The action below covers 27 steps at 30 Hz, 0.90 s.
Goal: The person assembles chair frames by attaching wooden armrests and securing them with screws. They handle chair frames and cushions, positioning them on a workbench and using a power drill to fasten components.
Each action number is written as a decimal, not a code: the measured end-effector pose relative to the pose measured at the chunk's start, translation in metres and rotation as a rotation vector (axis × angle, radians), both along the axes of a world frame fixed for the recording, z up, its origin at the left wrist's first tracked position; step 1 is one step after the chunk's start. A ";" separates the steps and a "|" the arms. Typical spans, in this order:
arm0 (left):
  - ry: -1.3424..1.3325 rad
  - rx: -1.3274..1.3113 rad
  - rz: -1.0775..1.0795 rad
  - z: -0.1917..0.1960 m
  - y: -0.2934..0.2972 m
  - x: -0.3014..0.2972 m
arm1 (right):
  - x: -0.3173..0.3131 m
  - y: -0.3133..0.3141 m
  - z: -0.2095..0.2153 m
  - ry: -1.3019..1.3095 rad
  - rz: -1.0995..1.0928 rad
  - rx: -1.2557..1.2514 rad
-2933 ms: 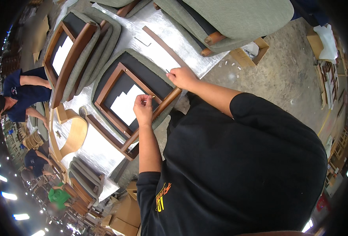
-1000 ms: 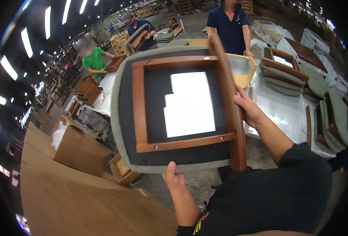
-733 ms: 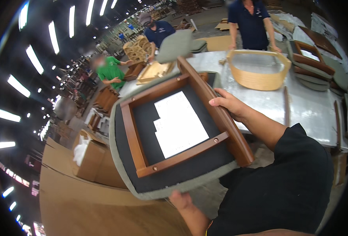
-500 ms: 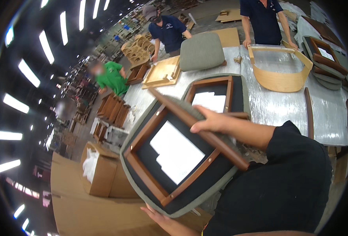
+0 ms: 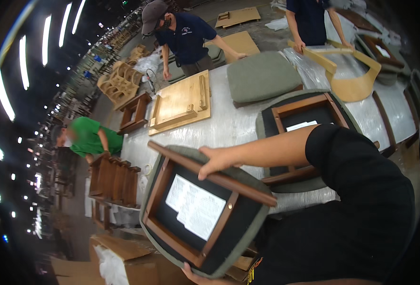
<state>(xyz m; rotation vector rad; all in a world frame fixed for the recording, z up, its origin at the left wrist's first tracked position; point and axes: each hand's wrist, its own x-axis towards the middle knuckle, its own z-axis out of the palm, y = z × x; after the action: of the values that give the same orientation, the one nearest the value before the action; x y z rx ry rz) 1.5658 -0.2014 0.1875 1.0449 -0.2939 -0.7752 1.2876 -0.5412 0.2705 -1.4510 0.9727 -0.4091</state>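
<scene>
An upholstered chair seat [image 5: 246, 223] is tilted in front of me, its black underside facing me. A brown wooden frame [image 5: 158, 197] lies on that underside, with a white paper label [image 5: 196, 207] inside it. Along the frame's upper side runs a longer brown wooden bar [image 5: 248, 189]; my right hand [image 5: 219, 160] grips this bar, thumb and fingers around it. My left hand [image 5: 198, 278] holds the seat's lower edge from beneath, its fingers partly hidden. Beyond my right arm, a second upturned seat [image 5: 309, 114] with a similar frame rests on the plastic-covered table [image 5: 198, 137].
A grey-green cushion [image 5: 262, 76], a light wooden panel [image 5: 184, 102] and a curved wooden piece [image 5: 357, 78] are on the table. Three people work around it. An open cardboard box [image 5: 139, 266] stands low in front; stacked brown frames [image 5: 115, 185] stand at the far left.
My view has turned, shifting the table scene. The held seat now appears slightly lower and more to the left, with both hands still on it. The co-worker in the cap has lowered an arm.
</scene>
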 end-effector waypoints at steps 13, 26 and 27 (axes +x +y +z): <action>0.304 -0.007 -0.447 -0.200 -0.310 0.159 | 0.079 -0.250 -0.161 0.321 -0.377 0.018; 0.512 0.459 -0.409 -0.302 -0.355 0.182 | 0.125 -0.285 -0.264 0.808 -0.316 -0.213; 0.471 0.427 -0.411 -0.298 -0.356 0.179 | 0.127 -0.277 -0.257 0.869 -0.356 -0.255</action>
<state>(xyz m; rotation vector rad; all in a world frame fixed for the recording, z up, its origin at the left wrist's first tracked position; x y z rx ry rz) 1.7448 -0.5573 -0.1110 1.1740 0.0741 -1.4714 1.4151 -0.8185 0.0137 -1.7195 1.9469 -0.1409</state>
